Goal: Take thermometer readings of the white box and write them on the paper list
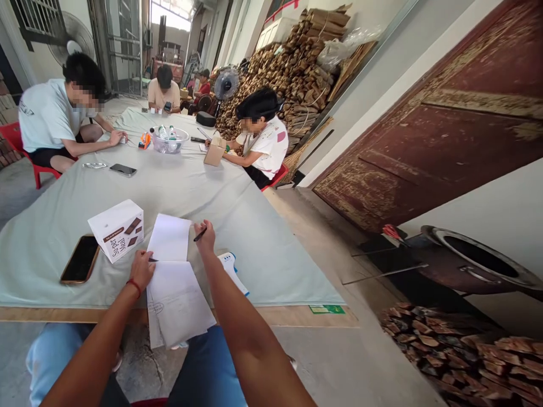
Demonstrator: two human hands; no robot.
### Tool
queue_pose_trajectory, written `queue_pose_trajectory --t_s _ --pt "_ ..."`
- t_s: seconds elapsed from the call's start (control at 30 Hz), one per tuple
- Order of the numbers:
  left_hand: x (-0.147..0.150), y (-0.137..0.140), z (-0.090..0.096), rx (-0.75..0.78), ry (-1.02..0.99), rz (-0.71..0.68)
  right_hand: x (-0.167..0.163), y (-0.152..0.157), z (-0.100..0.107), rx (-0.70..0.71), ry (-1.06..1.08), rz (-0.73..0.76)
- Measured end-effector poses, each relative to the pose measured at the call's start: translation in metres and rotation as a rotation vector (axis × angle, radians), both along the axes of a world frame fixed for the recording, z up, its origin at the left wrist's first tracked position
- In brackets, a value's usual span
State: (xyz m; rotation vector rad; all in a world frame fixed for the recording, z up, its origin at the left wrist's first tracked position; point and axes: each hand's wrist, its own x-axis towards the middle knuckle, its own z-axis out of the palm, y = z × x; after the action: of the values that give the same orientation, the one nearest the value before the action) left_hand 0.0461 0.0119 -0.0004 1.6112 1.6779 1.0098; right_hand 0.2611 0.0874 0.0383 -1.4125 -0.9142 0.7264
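My right hand (pixel 206 236) is closed around a dark pen (pixel 199 234), just off the right edge of an upper white sheet (pixel 168 234). Lower down, white paper (pixel 180 299) with faint printing or marks lies in a loose stack that hangs over the table's near edge. At the left edge of the paper, my left hand (pixel 142 268) has its fingers closed on a small dark pointed thing (pixel 153 260), too small to name surely. A white box (pixel 119 229) with brown print stands to its left, beside a phone (pixel 80 260) with a dark screen.
A white and blue device (pixel 232 271) lies right of my right forearm, partly hidden. Farther along the cloth-covered table (pixel 271 254) are another phone (pixel 123 169), a clear bowl (pixel 170 141) with bottles and a cardboard box (pixel 215 150). Other people sit around it. Firewood (pixel 441 345) lies at right.
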Motion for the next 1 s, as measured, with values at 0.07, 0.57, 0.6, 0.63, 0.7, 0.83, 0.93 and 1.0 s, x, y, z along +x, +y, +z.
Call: queue_pose_trajectory --t_s 0.07,0.57,0.6,0.63,0.7,0.83,0.93,1.0 --pt "0.003 0.004 -0.005 0.024 0.057 -0.006 -0.005 -0.015 -0.009 0.015 -0.034 0.03" --pt "0.016 -0.082 -0.012 0.309 0.524 -0.282 -0.032 -0.143 -0.067 0.068 -0.463 0.385" --pt "0.022 -0.085 -0.014 0.284 0.596 -0.308 -0.033 -0.143 -0.068 0.065 -0.46 0.378" --pt "0.028 -0.086 -0.017 0.251 0.663 -0.323 -0.033 -0.142 -0.068 0.064 -0.455 0.379" --pt "0.036 -0.082 -0.02 0.186 0.749 -0.326 -0.031 -0.141 -0.067 0.066 -0.44 0.397" --pt "0.034 -0.069 -0.02 0.129 0.835 -0.384 -0.019 -0.131 -0.06 0.048 -0.366 0.414" --pt "0.025 -0.06 -0.017 0.077 0.851 -0.467 -0.013 -0.121 -0.054 0.037 -0.308 0.381" --pt "0.017 -0.054 -0.015 0.069 0.844 -0.518 -0.012 -0.117 -0.053 0.043 -0.31 0.39"
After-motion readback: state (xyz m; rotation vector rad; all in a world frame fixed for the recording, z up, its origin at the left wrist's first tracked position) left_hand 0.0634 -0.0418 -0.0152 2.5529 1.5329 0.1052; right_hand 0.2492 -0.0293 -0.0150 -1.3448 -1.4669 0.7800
